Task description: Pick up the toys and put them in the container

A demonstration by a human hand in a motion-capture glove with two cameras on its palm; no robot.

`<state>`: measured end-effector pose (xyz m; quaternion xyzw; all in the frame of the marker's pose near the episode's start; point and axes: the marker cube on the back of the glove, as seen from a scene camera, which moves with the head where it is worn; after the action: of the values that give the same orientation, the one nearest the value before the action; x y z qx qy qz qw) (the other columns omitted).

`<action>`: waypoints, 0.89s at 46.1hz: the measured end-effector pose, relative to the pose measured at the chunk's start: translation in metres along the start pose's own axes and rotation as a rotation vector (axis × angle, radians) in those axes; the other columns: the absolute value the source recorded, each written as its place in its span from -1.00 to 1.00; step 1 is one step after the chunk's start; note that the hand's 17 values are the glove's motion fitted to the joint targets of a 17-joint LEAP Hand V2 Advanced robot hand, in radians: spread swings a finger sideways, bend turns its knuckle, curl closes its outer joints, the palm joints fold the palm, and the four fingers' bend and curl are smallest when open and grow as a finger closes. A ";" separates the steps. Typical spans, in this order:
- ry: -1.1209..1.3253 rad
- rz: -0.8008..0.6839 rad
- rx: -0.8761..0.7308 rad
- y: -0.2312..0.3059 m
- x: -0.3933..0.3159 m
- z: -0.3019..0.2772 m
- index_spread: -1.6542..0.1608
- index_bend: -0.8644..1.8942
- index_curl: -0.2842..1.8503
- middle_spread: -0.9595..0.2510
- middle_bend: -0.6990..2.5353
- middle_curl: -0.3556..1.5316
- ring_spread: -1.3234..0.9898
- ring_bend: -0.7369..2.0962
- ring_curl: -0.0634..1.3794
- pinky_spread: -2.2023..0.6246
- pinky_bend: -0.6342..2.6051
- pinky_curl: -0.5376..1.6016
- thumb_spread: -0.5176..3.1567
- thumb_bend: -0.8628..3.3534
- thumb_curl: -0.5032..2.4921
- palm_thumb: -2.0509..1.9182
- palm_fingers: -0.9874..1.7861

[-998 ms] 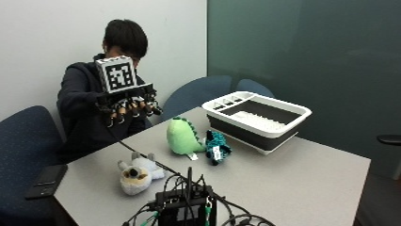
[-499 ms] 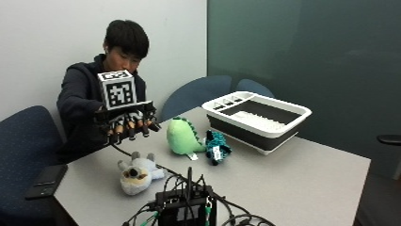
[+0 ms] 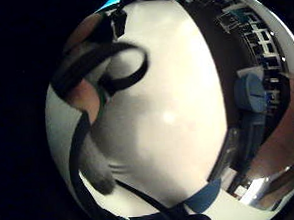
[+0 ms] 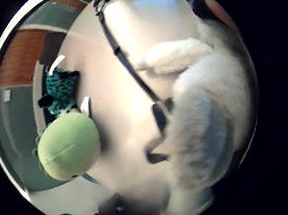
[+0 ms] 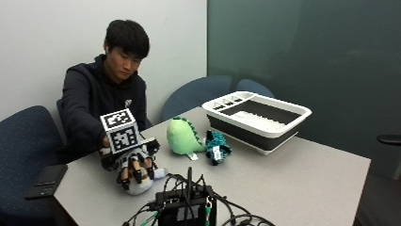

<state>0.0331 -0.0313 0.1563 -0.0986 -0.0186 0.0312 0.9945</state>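
The gloved right hand (image 5: 132, 165) is down on the grey-and-white fluffy plush toy (image 5: 145, 181) at the near end of the grey table (image 5: 294, 179), fingers draped over its top and curling round it — the grasp looks begun, though whether it has closed fully I cannot tell from here. In the thumb-side palm view the toy's pale fur (image 4: 203, 122) fills the space close to the palm. So the step in hand is taking up the first toy. Two others wait just beside each other further along the table: a green stuffed dinosaur (image 5: 183, 136) and a small teal spotted plush (image 5: 216, 146). The white-rimmed dark rectangular container (image 5: 258, 118) stands beyond them, well apart from the hand. Next — judging by this layout — the hand needs to close, lift, and carry the toy over the other two to the container.
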 end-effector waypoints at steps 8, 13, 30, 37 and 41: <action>-0.021 -0.017 0.119 -0.010 -0.006 0.002 0.51 -0.21 -0.48 0.57 -0.48 -0.58 0.04 0.23 -0.39 0.33 0.30 -0.10 0.06 -0.46 -0.42 0.31 0.15; -0.007 -0.038 0.143 -0.009 -0.016 -0.005 0.48 -0.13 -0.43 0.46 -0.41 -0.55 -0.04 0.21 -0.36 0.31 0.24 -0.10 -0.03 -0.43 -0.35 0.40 0.22; -0.145 -0.313 0.284 0.070 -0.181 -0.181 0.43 0.10 -0.21 0.18 -0.31 -0.49 -0.18 0.17 -0.26 0.28 0.18 -0.09 -0.26 -0.43 -0.20 0.45 0.27; -0.200 -0.514 0.314 0.087 -0.289 -0.206 0.42 0.13 -0.13 0.11 -0.26 -0.47 -0.21 0.17 -0.22 0.27 0.18 -0.08 -0.34 -0.43 -0.15 0.45 0.25; -0.266 -0.611 0.280 0.098 -0.353 -0.193 0.42 0.14 -0.09 0.08 -0.24 -0.45 -0.22 0.18 -0.19 0.27 0.19 -0.07 -0.37 -0.43 -0.13 0.45 0.24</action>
<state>-0.3163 0.0039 -0.0633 0.0536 -0.1722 -0.2525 0.9506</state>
